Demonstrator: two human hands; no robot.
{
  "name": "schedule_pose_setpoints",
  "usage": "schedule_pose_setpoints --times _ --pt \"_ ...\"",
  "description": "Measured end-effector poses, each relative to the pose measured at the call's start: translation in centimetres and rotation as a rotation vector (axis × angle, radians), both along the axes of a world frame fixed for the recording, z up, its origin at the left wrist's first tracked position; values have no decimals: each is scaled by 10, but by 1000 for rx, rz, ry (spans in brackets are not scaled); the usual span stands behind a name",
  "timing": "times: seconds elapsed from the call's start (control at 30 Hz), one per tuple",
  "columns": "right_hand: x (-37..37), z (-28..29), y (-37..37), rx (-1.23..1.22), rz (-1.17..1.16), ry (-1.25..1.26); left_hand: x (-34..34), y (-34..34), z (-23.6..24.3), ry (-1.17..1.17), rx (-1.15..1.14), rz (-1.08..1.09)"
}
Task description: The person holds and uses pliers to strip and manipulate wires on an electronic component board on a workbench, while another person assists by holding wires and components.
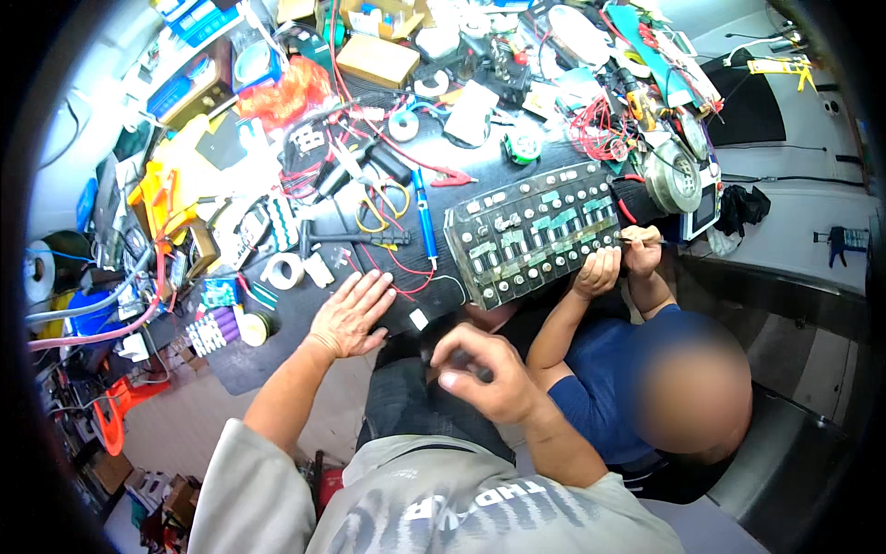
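Observation:
My left hand (355, 312) lies flat on the dark tabletop near its front edge, fingers spread over thin red wires (403, 292). In front of my body, off the table edge, my right hand (491, 377) is curled with thumb and fingers drawn together. Something small and dark shows between those fingers, too unclear to name. Beyond the left hand lie a hammer (355, 238), yellow-handled scissors (382, 205) and a blue pen-shaped tool (425, 222). A black case (540, 235) with rows of metal terminals and green tape strips sits to the right of them.
A co-worker in blue (591, 360) sits at my right, both hands (620, 260) at the case's right end. White tape rolls (282, 270), purple cylindrical cells (213, 331), a wire spool (671, 177), red wire coils (602, 127) and boxes (377, 61) crowd the table.

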State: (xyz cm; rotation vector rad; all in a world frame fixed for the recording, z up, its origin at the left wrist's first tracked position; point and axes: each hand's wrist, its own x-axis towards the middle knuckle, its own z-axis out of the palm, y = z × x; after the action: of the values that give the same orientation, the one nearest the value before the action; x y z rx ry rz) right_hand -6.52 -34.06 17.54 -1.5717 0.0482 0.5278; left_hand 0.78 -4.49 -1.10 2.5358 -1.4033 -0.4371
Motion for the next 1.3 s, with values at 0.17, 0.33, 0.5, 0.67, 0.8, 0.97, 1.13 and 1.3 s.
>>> schedule_pose_setpoints --times 0.17,0.33,0.5,0.67,0.8,0.97,1.13,1.3 --pt "-56 -18 15 -170 -6 -2 3 -4 7 -51 23 -35" --pt "-72 23 -3 -263 -189 100 0 2 5 -26 32 -32" --pt "-90 73 -21 -368 -330 69 7 -3 23 63 -41 -10" --pt "-135 100 -30 -493 -486 184 29 -30 42 109 -301 104" --pt "-172 111 -21 -543 -585 247 112 -81 37 10 -396 230" --pt "-216 109 -3 -467 -740 474 236 -153 42 -228 -327 347" --pt "-282 82 12 -469 -880 580 314 -190 28 -333 -88 264" --pt "-317 51 42 -434 -1005 663 335 -196 9 -388 87 189"
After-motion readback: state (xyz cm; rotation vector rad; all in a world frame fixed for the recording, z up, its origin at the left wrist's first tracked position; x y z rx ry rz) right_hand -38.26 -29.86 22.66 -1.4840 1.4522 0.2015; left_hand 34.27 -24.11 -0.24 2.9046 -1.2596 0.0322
